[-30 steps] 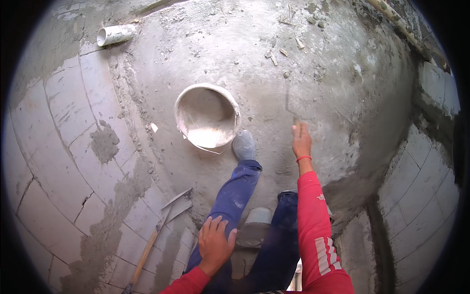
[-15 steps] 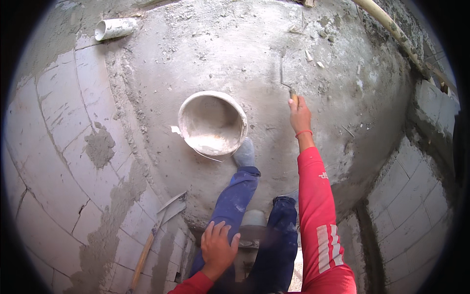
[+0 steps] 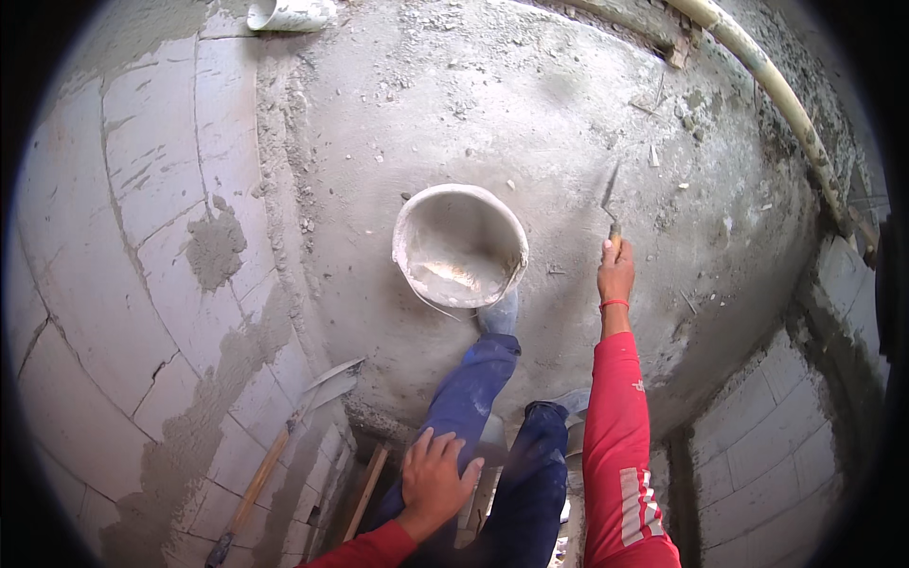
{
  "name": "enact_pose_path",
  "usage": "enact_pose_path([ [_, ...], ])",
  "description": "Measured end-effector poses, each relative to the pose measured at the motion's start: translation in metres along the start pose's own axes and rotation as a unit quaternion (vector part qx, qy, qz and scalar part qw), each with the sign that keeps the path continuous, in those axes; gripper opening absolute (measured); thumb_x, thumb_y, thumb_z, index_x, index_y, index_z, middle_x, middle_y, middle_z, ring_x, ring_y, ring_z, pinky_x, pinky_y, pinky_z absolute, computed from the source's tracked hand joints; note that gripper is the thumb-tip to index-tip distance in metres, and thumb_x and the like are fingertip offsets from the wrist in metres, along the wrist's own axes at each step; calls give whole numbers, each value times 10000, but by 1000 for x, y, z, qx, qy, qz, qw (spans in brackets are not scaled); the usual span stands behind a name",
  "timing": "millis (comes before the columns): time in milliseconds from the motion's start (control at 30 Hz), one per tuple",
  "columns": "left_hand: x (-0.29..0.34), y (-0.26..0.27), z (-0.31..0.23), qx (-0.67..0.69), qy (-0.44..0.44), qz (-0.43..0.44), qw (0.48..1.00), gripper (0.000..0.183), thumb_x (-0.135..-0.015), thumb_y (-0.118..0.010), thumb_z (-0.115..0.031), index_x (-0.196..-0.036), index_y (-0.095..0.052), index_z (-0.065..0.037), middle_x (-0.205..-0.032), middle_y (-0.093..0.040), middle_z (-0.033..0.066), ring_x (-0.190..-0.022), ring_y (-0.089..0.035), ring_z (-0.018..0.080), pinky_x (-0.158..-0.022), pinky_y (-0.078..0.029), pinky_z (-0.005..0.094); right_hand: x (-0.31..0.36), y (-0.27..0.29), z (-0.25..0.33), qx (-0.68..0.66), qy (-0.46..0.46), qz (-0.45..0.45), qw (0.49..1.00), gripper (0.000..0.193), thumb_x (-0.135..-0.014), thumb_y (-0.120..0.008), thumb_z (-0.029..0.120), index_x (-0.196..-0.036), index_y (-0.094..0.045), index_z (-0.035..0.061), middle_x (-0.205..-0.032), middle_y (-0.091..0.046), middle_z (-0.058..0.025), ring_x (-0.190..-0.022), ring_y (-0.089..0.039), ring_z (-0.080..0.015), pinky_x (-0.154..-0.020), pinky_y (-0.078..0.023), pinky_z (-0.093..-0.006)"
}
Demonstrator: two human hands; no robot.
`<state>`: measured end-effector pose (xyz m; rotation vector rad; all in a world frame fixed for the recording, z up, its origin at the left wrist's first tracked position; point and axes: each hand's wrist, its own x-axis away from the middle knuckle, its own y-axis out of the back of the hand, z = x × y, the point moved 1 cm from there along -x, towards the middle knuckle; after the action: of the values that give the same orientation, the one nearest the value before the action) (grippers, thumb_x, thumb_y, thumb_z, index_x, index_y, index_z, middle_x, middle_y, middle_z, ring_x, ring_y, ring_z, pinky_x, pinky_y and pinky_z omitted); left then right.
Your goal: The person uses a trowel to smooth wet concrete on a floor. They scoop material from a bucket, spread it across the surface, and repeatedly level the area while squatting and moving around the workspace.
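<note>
My right hand [image 3: 615, 272], with a red band at its wrist, is closed round the wooden handle of a trowel [image 3: 611, 185]. The trowel's blade shows edge-on and points away from me over the grey floor [image 3: 559, 142]; whether it touches cannot be told. My left hand [image 3: 437, 481] lies on my left leg [image 3: 473, 383] in blue trousers, fingers slightly apart and holding nothing. In front of my left foot stands a mortar-smeared bucket [image 3: 402, 260], upright, with some pale wet-looking stuff at its bottom.
Left, a pale block wall [image 3: 156, 199] carries mortar patches; a long-handled shovel [image 3: 256, 488] leans along it. A white pipe piece [image 3: 294, 14] lies far left. A long pale pole [image 3: 772, 76] crosses the far right. Small debris [image 3: 653, 156] dots the floor. Another block wall [image 3: 772, 426] stands right.
The whole view has shifted, so bucket, walls and pipe sit elsewhere in it. My right hand still grips the trowel, whose blade now slants to the right. My left hand stays on my leg.
</note>
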<state>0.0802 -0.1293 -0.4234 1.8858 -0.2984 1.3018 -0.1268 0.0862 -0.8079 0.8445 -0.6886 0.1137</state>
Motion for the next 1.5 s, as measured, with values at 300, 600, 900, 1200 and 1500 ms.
enact_pose_path([
  [300, -1, 2, 12, 22, 7, -5, 1000, 441, -892, -721, -416, -1159, -711, -65, -1254, -665, 79, -1353, -486, 347, -1089, -400, 509, -42, -99, 212, 306, 232, 264, 885, 378, -983, -609, 441, -1258, -630, 182, -1074, -726, -182, -1061, -679, -393, -904, -525, -489],
  [600, -39, -6, 45, 268, 71, 95, 956, 477, -911, -731, -373, -1219, -666, -14, -1241, -678, 141, -1208, -616, 341, -1064, -453, 456, -36, -7, -2, -64, -82, 42, 994, 299, -1018, -626, 312, -1173, -606, 57, -734, -547, 3, -612, -526, -94, -567, -464, -267],
  [900, -275, -73, 83, 712, 215, -94, 662, 531, -917, -755, -247, -1319, -529, 18, -1270, -614, 165, -1102, -644, 255, -926, -552, 421, -15, 24, 61, 14, 25, 159, 987, 386, -1011, -648, 332, -1250, -610, 31, -821, -637, -42, -688, -597, -115, -636, -508, -298],
  [1200, -205, -159, 143, 773, 314, -149, 530, 372, -911, -754, -201, -1212, -618, -30, -1165, -672, 87, -981, -669, 215, -862, -572, 443, -3, -15, 131, 184, 213, 283, 917, 381, -1003, -617, 375, -1243, -624, 79, -847, -696, -156, -761, -683, -269, -683, -521, -430],
  [1500, -77, -266, 208, 812, 463, -230, 269, 449, -942, -706, -200, -1353, -550, -107, -1325, -590, 86, -1228, -573, 254, -1040, -515, 447, 50, -186, 154, 394, 452, 388, 700, 360, -993, -572, 398, -1222, -585, 120, -1062, -703, -232, -1039, -664, -431, -873, -535, -539],
])
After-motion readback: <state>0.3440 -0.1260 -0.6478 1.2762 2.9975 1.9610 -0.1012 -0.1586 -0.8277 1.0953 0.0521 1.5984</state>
